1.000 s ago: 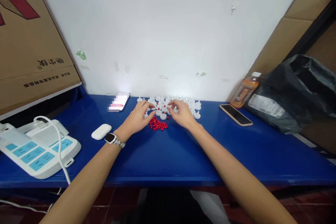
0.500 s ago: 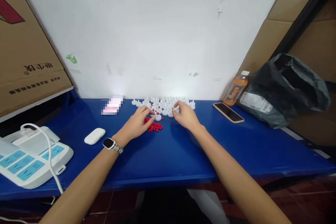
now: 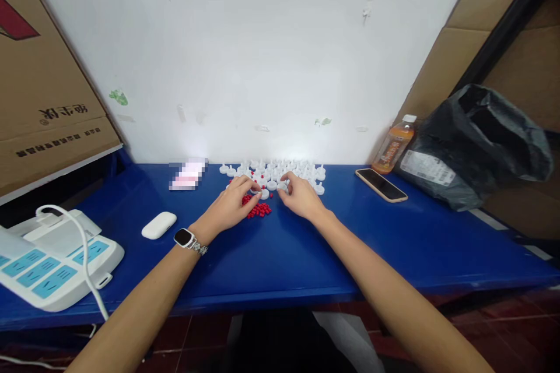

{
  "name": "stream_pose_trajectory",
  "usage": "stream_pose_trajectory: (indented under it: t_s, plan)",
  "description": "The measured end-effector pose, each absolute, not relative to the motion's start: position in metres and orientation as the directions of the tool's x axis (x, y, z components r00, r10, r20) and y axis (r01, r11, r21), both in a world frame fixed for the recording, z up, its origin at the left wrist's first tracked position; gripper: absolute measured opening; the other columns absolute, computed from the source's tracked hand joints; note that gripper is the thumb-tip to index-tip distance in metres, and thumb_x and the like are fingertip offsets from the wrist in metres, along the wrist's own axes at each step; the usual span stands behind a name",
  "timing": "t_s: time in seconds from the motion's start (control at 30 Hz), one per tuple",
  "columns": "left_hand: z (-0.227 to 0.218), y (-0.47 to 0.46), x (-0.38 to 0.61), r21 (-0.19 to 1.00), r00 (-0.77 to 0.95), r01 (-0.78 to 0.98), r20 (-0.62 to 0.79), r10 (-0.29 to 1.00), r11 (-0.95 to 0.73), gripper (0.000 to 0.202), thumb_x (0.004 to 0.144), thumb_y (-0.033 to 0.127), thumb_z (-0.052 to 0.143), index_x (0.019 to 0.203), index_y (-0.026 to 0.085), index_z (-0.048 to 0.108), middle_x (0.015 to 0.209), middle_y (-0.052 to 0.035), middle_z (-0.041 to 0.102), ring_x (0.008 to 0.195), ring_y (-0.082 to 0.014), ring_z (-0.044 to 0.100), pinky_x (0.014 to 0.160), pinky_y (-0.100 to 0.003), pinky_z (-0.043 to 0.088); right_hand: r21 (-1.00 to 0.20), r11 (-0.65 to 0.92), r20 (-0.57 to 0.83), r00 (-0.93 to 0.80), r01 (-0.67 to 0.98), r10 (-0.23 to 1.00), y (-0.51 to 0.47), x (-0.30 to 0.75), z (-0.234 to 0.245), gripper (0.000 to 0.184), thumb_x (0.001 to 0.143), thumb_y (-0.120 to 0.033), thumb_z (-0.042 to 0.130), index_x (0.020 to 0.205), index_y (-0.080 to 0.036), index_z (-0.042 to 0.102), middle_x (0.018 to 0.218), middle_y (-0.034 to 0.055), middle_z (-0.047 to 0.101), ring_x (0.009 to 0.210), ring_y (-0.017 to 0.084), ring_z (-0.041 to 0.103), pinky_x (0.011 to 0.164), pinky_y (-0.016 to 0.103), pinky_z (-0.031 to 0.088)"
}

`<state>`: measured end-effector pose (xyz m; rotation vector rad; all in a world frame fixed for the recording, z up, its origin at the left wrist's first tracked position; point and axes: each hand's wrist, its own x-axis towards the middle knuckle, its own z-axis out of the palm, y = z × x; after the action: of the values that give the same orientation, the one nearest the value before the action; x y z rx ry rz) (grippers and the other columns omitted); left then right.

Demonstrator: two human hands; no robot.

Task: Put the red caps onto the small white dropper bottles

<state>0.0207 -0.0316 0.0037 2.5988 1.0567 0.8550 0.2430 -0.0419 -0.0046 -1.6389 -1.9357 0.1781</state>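
My left hand (image 3: 231, 204) is curled, thumb and fingers closed at the edge of a white nozzle cap (image 3: 265, 194) with a red tip on top; its fingers partly hide the grip. A pile of small red tip caps (image 3: 261, 210) lies just below those fingers. Facing it, my right hand (image 3: 301, 195) pinches another white nozzle cap (image 3: 282, 186) between thumb and fingertips. Behind both hands, many white nozzle caps (image 3: 321, 172) stand spouts up along the wall, a few at the left with red tips. One loose red tip cap (image 3: 271, 195) rests between the hands.
A white earphone case (image 3: 158, 225) and a power strip (image 3: 56, 274) with a cable lie left on the blue table (image 3: 280, 262). To the right are a phone (image 3: 380, 185), an orange drink bottle (image 3: 392, 145) and a dark plastic bag (image 3: 472, 151). Cardboard stands at both sides.
My right hand has drawn left and slightly nearer, away from the white caps, closer to my left hand. My left hand has barely shifted.
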Motion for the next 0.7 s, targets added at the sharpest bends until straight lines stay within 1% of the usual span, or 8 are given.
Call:
stream_pose_trajectory:
  t_s: [0.07, 0.13, 0.23, 0.3, 0.4, 0.53, 0.63, 0.7]
  plan:
    - [0.004, -0.032, 0.021, 0.390, 0.576, 0.570, 0.437, 0.690, -0.723, 0.027, 0.100, 0.042, 0.044, 0.106, 0.023, 0.062, 0.108, -0.0069, 0.062, 0.106, -0.0241, 0.058, 0.098, -0.043, 0.047, -0.347, 0.248, 0.418, -0.088, 0.904, 0.904, -0.038, 0.242, -0.008, 0.031, 0.090, -0.030, 0.057, 0.119, -0.019, 0.062, 0.101, 0.0109, 0.069, 0.098, 0.027, 0.059, 0.083, 0.036, 0.039]
    - [0.004, -0.033, 0.022, 0.387, 0.580, 0.568, 0.438, 0.686, -0.727, 0.028, 0.101, 0.043, 0.043, 0.106, 0.023, 0.062, 0.108, -0.0073, 0.062, 0.105, -0.0243, 0.058, 0.098, -0.043, 0.048, -0.264, 0.227, 0.449, -0.089, 0.938, 0.889, -0.032, 0.241, -0.012, 0.029, 0.092, -0.030, 0.056, 0.116, -0.017, 0.066, 0.111, 0.0150, 0.068, 0.108, 0.031, 0.055, 0.091, 0.042, 0.035]
    - [0.004, -0.032, 0.022, 0.383, 0.582, 0.564, 0.444, 0.681, -0.732, 0.028, 0.101, 0.042, 0.043, 0.105, 0.023, 0.062, 0.108, -0.0075, 0.062, 0.105, -0.0242, 0.059, 0.097, -0.043, 0.048, -0.268, 0.198, 0.423, -0.069, 0.943, 0.903, -0.024, 0.242, -0.014, 0.021, 0.094, -0.025, 0.052, 0.102, -0.017, 0.069, 0.106, 0.0144, 0.069, 0.105, 0.030, 0.055, 0.092, 0.044, 0.033]
    - [0.003, -0.032, 0.021, 0.384, 0.576, 0.570, 0.443, 0.687, -0.726, 0.028, 0.101, 0.043, 0.043, 0.105, 0.023, 0.062, 0.107, -0.0072, 0.062, 0.104, -0.0240, 0.060, 0.096, -0.043, 0.049, -0.326, 0.220, 0.419, -0.068, 0.919, 0.905, -0.023, 0.242, -0.013, 0.018, 0.094, -0.022, 0.052, 0.094, -0.017, 0.069, 0.098, 0.0112, 0.071, 0.101, 0.027, 0.055, 0.092, 0.042, 0.033]
    - [0.003, -0.032, 0.022, 0.393, 0.562, 0.566, 0.459, 0.688, -0.725, 0.029, 0.100, 0.045, 0.045, 0.109, 0.022, 0.061, 0.111, -0.0076, 0.062, 0.106, -0.0240, 0.060, 0.096, -0.042, 0.050, -0.480, 0.303, 0.475, -0.046, 0.823, 0.879, -0.030, 0.239, -0.008, 0.014, 0.093, -0.026, 0.057, 0.088, -0.019, 0.068, 0.085, 0.0053, 0.071, 0.096, 0.024, 0.056, 0.093, 0.040, 0.033]
    - [0.004, -0.037, 0.027, 0.382, 0.562, 0.543, 0.496, 0.662, -0.748, 0.040, 0.098, 0.047, 0.051, 0.130, 0.022, 0.052, 0.128, -0.0109, 0.058, 0.118, -0.0261, 0.056, 0.100, -0.043, 0.048, -0.697, 0.459, 0.530, -0.037, 0.551, 0.847, -0.044, 0.223, -0.002, 0.017, 0.091, -0.033, 0.060, 0.089, -0.020, 0.070, 0.083, 0.0016, 0.071, 0.083, 0.018, 0.058, 0.081, 0.032, 0.041]
    - [0.004, -0.038, 0.029, 0.369, 0.590, 0.534, 0.482, 0.648, -0.761, 0.037, 0.101, 0.042, 0.047, 0.133, 0.022, 0.050, 0.128, -0.0108, 0.059, 0.122, -0.0263, 0.054, 0.104, -0.044, 0.046, -0.774, 0.500, 0.501, -0.107, 0.389, 0.859, -0.049, 0.214, -0.001, 0.021, 0.092, -0.035, 0.059, 0.090, -0.019, 0.071, 0.084, 0.0013, 0.072, 0.075, 0.016, 0.058, 0.073, 0.028, 0.043]
    - [0.003, -0.037, 0.027, 0.365, 0.595, 0.536, 0.476, 0.648, -0.761, 0.033, 0.103, 0.040, 0.041, 0.129, 0.023, 0.051, 0.124, -0.0103, 0.061, 0.120, -0.0258, 0.055, 0.104, -0.044, 0.046, -0.773, 0.492, 0.488, -0.120, 0.400, 0.865, -0.049, 0.214, -0.002, 0.025, 0.094, -0.037, 0.054, 0.092, -0.019, 0.072, 0.084, 0.0020, 0.073, 0.075, 0.016, 0.058, 0.074, 0.029, 0.044]
